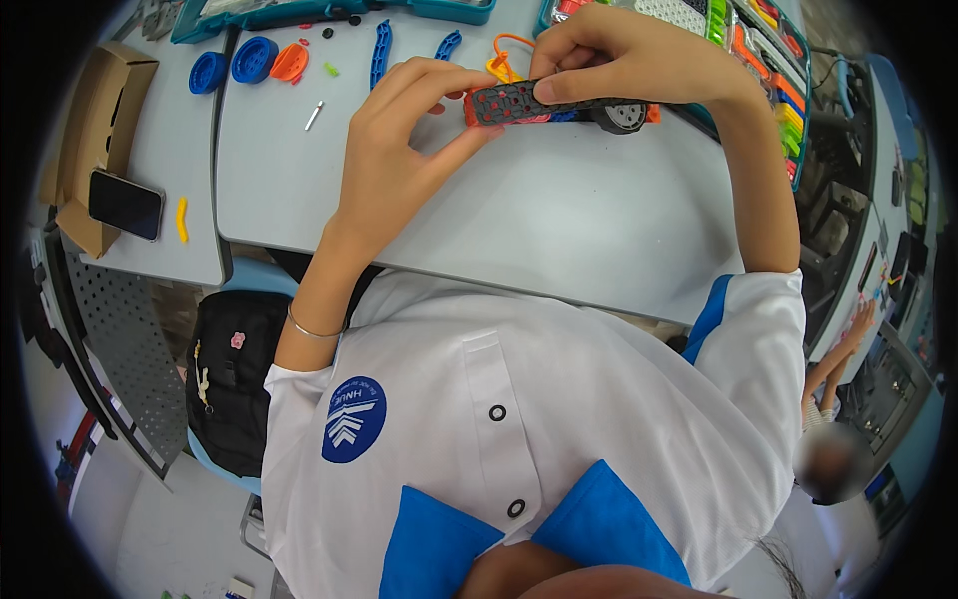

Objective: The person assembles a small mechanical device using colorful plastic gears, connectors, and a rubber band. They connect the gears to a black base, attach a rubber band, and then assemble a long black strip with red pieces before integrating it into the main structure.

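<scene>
Holding 1 wheeled model [511,103]: left hand [399,128] (right hand [634,58] too).

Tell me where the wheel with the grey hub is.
In the head view, the wheel sits near the top, right of centre, just below the right hand, with a small orange part at its right.

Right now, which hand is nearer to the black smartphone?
Left. The left hand holds the left end of the black perforated strip, above and right of the black smartphone in view; the right hand holds that strip farther right.
</scene>
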Available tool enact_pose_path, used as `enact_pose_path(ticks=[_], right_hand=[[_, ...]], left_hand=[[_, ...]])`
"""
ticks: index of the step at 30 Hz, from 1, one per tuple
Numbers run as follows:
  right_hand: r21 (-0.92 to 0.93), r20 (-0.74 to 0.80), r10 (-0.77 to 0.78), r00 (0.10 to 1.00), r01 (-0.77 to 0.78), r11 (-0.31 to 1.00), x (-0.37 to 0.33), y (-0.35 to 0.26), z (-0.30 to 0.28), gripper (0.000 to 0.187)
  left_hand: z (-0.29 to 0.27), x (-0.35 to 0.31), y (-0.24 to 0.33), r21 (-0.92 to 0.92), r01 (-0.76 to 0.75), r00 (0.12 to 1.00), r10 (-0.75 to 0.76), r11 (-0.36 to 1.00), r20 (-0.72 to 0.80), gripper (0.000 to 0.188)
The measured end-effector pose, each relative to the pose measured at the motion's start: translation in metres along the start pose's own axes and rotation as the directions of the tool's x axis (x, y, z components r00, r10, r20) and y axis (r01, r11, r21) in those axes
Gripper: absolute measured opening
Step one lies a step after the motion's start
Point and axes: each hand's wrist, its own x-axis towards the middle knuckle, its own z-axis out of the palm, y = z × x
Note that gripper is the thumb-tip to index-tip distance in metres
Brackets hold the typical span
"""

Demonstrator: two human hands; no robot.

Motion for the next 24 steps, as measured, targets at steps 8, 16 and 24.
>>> enact_pose_path(ticks=[8,16,24], right_hand=[[-0.231,-0.198,-0.21,0.957,0.163,0.959,0.015,0.033,0.003,0.03],[-0.265,-0.124,-0.225,0.966,0.187,0.946,0.018,0.028,0.004,0.029],[0.077,-0.037,-0.091,0.995,0.094,0.993,0.002,0.011,0.008,0.023]], left_hand=[[-0.001,-0.003,-0.003,-0.022,-0.004,1.0,0.004,1.0,-0.015,0.034],[-0.002,-0.004,0.001,-0.05,0.02,0.999,-0.022,0.999,-0.03,0.037],[-0.005,-0.003,0.006,-0.055,-0.003,1.0,0.005,0.998,0.031,0.042]])
